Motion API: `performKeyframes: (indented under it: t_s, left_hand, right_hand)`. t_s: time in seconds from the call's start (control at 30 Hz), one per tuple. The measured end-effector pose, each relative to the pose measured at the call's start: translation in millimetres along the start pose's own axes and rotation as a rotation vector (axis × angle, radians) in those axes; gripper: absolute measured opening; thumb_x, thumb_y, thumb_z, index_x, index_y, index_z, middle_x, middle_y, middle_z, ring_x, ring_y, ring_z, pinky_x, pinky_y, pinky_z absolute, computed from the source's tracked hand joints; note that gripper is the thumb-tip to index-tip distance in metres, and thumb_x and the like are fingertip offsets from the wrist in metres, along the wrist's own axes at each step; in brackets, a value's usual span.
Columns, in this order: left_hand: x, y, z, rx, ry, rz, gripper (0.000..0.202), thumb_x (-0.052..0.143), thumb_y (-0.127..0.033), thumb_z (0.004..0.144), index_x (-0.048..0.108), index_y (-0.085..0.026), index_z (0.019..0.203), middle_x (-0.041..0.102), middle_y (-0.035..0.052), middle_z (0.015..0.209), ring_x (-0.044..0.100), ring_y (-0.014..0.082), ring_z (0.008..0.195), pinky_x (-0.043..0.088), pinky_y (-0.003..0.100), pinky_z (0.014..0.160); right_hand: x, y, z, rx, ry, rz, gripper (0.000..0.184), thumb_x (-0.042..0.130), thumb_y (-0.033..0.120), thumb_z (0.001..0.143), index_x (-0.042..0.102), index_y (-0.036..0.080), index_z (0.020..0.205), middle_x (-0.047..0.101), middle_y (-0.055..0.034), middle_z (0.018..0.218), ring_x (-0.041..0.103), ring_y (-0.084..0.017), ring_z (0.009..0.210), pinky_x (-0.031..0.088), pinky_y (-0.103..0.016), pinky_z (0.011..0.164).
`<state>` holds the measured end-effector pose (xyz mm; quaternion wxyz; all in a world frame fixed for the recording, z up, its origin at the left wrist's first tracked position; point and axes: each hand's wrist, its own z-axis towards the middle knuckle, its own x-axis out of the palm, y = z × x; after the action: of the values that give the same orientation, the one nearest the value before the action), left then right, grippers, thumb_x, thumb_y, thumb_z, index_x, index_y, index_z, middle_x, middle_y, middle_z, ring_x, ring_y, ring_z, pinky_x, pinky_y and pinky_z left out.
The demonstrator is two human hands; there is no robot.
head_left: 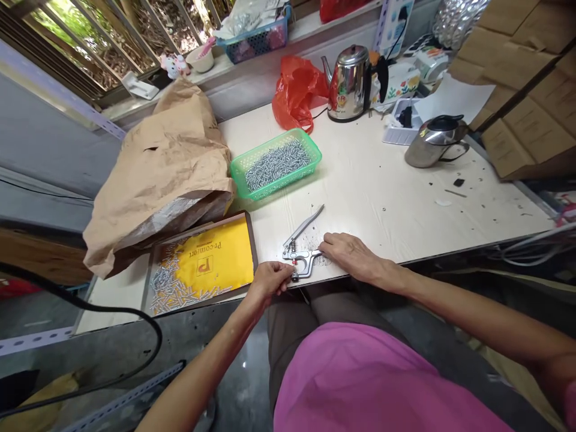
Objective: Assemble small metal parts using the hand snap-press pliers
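Hand-held snap-fastener pliers (307, 262) with a silver frame lie near the table's front edge, their lever (308, 222) raised away from the frame. A red part and a dark round part show at the jaw. My left hand (271, 278) is closed in a pinch at this jaw; whatever small piece is between the fingertips is hidden. With curled fingers, my right hand (348, 252) grips the tail end of the pliers' frame. A green basket (276, 191) full of small metal pieces stands beyond the tool. Left of my left hand lies a tray (251, 240) with a yellow sheet and loose metal pins (168, 285).
Crumpled brown paper (166, 150) covers the table's left side. At the back are a red plastic bag (294, 90) and a steel kettle (348, 87). A metal pitcher (434, 144) and cardboard boxes (517, 72) stand right. A black cable (112, 309) hangs at left.
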<state>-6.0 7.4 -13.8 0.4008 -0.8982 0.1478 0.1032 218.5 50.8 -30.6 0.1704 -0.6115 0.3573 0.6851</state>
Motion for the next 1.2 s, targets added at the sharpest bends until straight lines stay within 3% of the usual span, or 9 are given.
performKeyframes:
  t_s: [0.13,0.27,0.37,0.5,0.7,0.8,0.93,1.07,1.2]
  left_hand:
    - [-1.2,0,1,-0.045,0.037,0.026,0.031,0.07,-0.039,0.068,0.055,-0.015,0.056,0.047,-0.0058,0.042,0.037,0.0031,0.033,0.027,0.016,0.034]
    - [0.4,3,-2,-0.043,0.024,0.027,0.034,0.072,-0.042,0.067,0.055,-0.015,0.056,0.047,-0.0063,0.041,0.038,0.0029,0.033,0.028,0.016,0.034]
    - [1.3,4,-4,-0.047,0.019,0.022,0.035,0.073,-0.043,0.066,0.055,-0.015,0.056,0.046,-0.0065,0.041,0.038,0.0032,0.033,0.028,0.016,0.034]
    - [2.0,4,-3,-0.043,0.021,0.019,0.034,0.071,-0.042,0.067,0.055,-0.015,0.056,0.047,-0.0061,0.041,0.038,0.0036,0.033,0.028,0.016,0.034]
    - [0.7,10,-5,-0.039,0.007,0.111,0.039,0.066,-0.049,0.073,0.054,-0.016,0.057,0.045,-0.0055,0.039,0.038,0.0057,0.033,0.029,0.018,0.037]
    - [3.0,11,-12,0.151,-0.132,0.338,0.036,0.057,-0.047,0.083,0.061,-0.015,0.066,0.055,-0.0008,0.05,0.05,0.0103,0.045,0.038,0.022,0.047]
    - [16.0,-1,-12,0.626,-0.349,0.681,0.023,0.061,-0.034,0.084,0.065,-0.018,0.099,0.065,0.007,0.094,0.06,0.0206,0.088,0.048,0.031,0.077]
    - [30.8,-21,8,0.905,-0.253,0.947,0.054,0.067,-0.028,0.079,0.049,-0.016,0.128,0.055,0.0122,0.127,0.048,0.0281,0.116,0.043,0.04,0.097]
    - [34.7,-34,27,0.929,-0.128,1.083,0.063,0.064,-0.03,0.081,0.038,-0.013,0.136,0.053,0.015,0.126,0.049,0.0284,0.113,0.043,0.042,0.095]
  right_hand:
    - [-15,-7,4,-0.023,0.043,0.054,0.018,0.051,0.029,0.094,0.061,0.016,0.102,0.058,-0.0091,0.101,0.053,-0.018,0.086,0.039,-0.029,0.072]
    - [-25,-27,21,-0.072,0.013,-0.001,0.081,0.07,0.057,0.075,0.041,0.014,0.138,0.036,-0.0214,0.142,0.035,-0.037,0.127,0.036,-0.048,0.096]
    - [-27,-38,37,-0.131,0.125,-0.049,0.101,0.074,0.063,0.066,0.033,0.011,0.143,0.031,-0.0242,0.146,0.022,-0.043,0.134,0.028,-0.058,0.102]
    - [-30,-37,47,-0.159,0.171,-0.078,0.096,0.074,0.062,0.066,0.039,0.008,0.138,0.048,-0.0223,0.13,0.036,-0.039,0.124,0.028,-0.058,0.1]
    - [-33,-26,41,-0.11,0.182,-0.122,0.067,0.074,0.054,0.071,0.055,0.007,0.115,0.057,-0.0168,0.111,0.048,-0.031,0.103,0.035,-0.046,0.089]
    - [-32,-24,35,-0.115,0.162,-0.118,0.052,0.073,0.049,0.075,0.059,0.01,0.105,0.059,-0.0133,0.105,0.049,-0.028,0.099,0.035,-0.04,0.083]
    - [-31,-19,28,-0.113,0.135,-0.12,0.039,0.071,0.043,0.08,0.06,0.011,0.1,0.059,-0.0122,0.103,0.05,-0.026,0.098,0.034,-0.037,0.081]
    - [-32,-18,22,-0.087,0.138,-0.101,0.046,0.072,0.042,0.079,0.058,0.009,0.108,0.058,-0.0131,0.105,0.049,-0.027,0.099,0.036,-0.037,0.082]
    - [-40,-17,14,-0.047,0.169,-0.051,0.057,0.073,0.04,0.078,0.052,0.008,0.121,0.055,-0.0146,0.112,0.048,-0.027,0.102,0.038,-0.036,0.083]
